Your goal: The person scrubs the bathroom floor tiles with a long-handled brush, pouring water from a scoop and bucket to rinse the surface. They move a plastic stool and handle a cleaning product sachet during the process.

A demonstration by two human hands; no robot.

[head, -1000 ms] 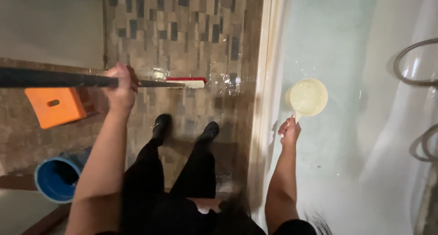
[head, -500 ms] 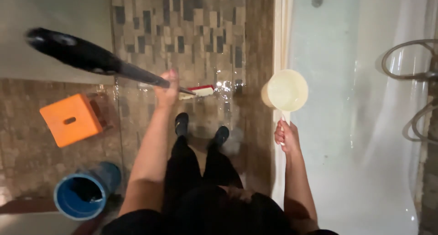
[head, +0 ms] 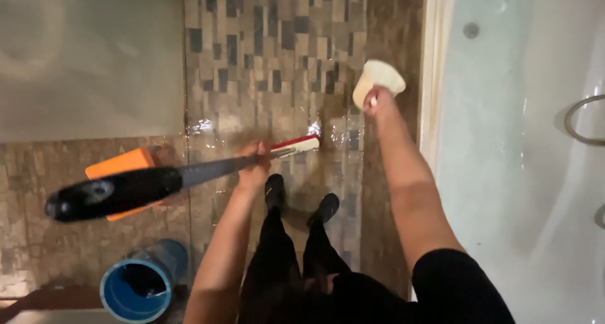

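My left hand (head: 254,166) grips the long black handle of a floor brush (head: 120,190), whose red and white head (head: 296,146) rests on the wet mosaic tile floor (head: 271,59) just ahead of my black shoes. My right hand (head: 378,102) holds a cream plastic scoop (head: 377,79) by its handle, tipped over the wet floor beside the bathtub's rim (head: 431,78).
A pale bathtub (head: 517,141) fills the right side, with a metal hose loop at its right edge. An orange plastic stool (head: 120,166) sits left of the brush handle. A blue bucket (head: 140,283) stands at the lower left.
My right hand has carried the scoop out of the tub and over the tiled floor, tipping it. The brush handle has swung lower and closer to the camera.
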